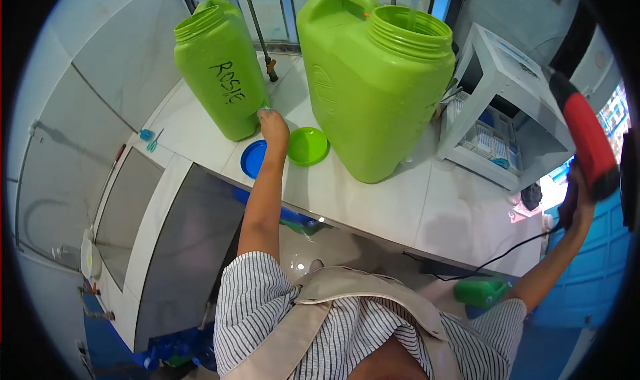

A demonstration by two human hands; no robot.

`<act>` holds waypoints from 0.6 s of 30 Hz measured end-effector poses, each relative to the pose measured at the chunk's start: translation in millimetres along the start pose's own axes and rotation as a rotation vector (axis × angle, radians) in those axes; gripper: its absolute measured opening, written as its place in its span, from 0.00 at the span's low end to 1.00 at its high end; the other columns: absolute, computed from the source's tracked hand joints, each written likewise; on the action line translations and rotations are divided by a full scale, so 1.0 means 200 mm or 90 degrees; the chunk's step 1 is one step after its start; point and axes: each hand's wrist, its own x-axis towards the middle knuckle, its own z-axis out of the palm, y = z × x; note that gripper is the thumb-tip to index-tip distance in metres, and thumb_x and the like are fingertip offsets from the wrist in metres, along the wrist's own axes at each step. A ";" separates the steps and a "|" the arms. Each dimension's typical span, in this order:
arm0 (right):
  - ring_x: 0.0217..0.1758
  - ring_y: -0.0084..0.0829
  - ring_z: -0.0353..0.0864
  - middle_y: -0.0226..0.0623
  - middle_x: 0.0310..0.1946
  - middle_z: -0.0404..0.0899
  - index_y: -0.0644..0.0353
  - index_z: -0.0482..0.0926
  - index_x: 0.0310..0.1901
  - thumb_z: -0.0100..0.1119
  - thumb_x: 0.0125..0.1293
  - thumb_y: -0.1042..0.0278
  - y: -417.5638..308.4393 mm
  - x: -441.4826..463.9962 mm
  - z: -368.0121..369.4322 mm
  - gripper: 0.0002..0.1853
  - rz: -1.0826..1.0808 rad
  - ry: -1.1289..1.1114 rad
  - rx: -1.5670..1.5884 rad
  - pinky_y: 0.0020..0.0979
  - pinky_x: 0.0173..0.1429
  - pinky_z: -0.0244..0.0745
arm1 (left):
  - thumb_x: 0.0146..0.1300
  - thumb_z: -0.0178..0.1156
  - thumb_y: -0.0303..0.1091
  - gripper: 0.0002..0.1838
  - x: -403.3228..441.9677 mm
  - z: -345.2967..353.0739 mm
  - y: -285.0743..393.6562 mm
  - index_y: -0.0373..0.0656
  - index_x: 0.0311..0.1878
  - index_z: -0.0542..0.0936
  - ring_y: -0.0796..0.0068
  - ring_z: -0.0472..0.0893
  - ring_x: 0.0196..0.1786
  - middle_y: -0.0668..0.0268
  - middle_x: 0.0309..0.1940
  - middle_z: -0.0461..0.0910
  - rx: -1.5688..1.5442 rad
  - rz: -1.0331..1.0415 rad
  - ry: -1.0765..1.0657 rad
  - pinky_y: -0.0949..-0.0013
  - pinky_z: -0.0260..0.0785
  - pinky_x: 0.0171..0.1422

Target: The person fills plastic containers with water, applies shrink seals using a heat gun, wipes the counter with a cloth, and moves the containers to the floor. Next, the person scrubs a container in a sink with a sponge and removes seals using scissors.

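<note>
In the upper left of the frame, the smaller green jug is touched low by the left hand; whether that grip pinches anything cannot be told. At far right, the red tool is clasped by the right hand, its tip best kept off the left.

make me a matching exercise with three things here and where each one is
1. rosie jug
2. red tool
3. green lid

a. in the right hand
b. between the blue lid and the large jug
c. at the left hand's fingertips

Pairs: 1-c, 2-a, 3-b
</note>
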 end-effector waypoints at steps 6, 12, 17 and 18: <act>0.32 0.28 0.73 0.38 0.33 0.73 0.68 0.72 0.48 0.63 0.46 0.67 -0.45 -0.95 0.29 0.26 0.081 -0.133 0.150 0.28 0.38 0.68 | 0.53 0.56 0.26 0.07 0.07 0.02 -0.05 0.35 0.29 0.81 0.50 0.80 0.37 0.44 0.46 0.71 0.101 0.032 -0.072 0.59 0.76 0.40; 0.33 0.29 0.74 0.39 0.34 0.74 0.68 0.71 0.50 0.66 0.42 0.65 -0.57 -1.40 0.50 0.31 0.187 -0.264 0.254 0.29 0.38 0.69 | 0.51 0.58 0.26 0.06 0.14 -0.07 -0.07 0.41 0.30 0.84 0.60 0.83 0.36 0.52 0.33 0.82 0.076 0.051 -0.176 0.62 0.77 0.36; 0.33 0.28 0.75 0.37 0.35 0.75 0.65 0.72 0.51 0.70 0.43 0.70 -0.66 -1.53 0.63 0.30 0.259 -0.334 0.307 0.29 0.39 0.71 | 0.54 0.56 0.26 0.07 0.09 -0.06 -0.15 0.42 0.26 0.83 0.56 0.83 0.33 0.55 0.29 0.82 0.125 0.152 -0.154 0.60 0.77 0.34; 0.33 0.27 0.75 0.36 0.35 0.75 0.64 0.72 0.50 0.71 0.45 0.70 -0.66 -1.55 0.65 0.29 0.272 -0.347 0.319 0.28 0.39 0.72 | 0.54 0.56 0.26 0.07 0.09 -0.07 -0.18 0.42 0.26 0.83 0.56 0.83 0.33 0.55 0.29 0.82 0.125 0.154 -0.156 0.60 0.77 0.34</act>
